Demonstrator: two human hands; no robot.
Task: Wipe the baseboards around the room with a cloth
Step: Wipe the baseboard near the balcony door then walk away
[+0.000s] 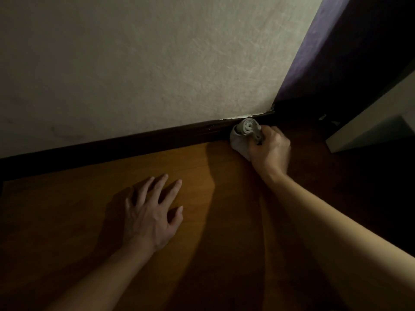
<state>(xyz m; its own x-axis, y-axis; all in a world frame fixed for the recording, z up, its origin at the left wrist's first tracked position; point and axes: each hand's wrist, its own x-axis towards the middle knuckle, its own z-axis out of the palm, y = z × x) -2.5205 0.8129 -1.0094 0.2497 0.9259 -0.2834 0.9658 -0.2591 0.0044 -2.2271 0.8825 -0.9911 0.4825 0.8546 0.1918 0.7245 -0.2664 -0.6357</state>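
A dark brown baseboard [125,143] runs along the foot of a pale textured wall, from the left edge up to the room's corner at the right. A bunched grey cloth [243,134] presses against the baseboard just left of that corner. My right hand [270,149] is closed around the cloth, knuckles toward me, arm reaching in from the lower right. My left hand [152,212] lies flat on the wooden floor with its fingers spread, holding nothing, well short of the baseboard.
The wooden floor [89,221] fills the lower half of the view. A dark purple wall [336,52] meets the pale wall at the corner. A pale piece of furniture or door [370,126] stands at the right, close to the corner. Small white flecks lie beside it.
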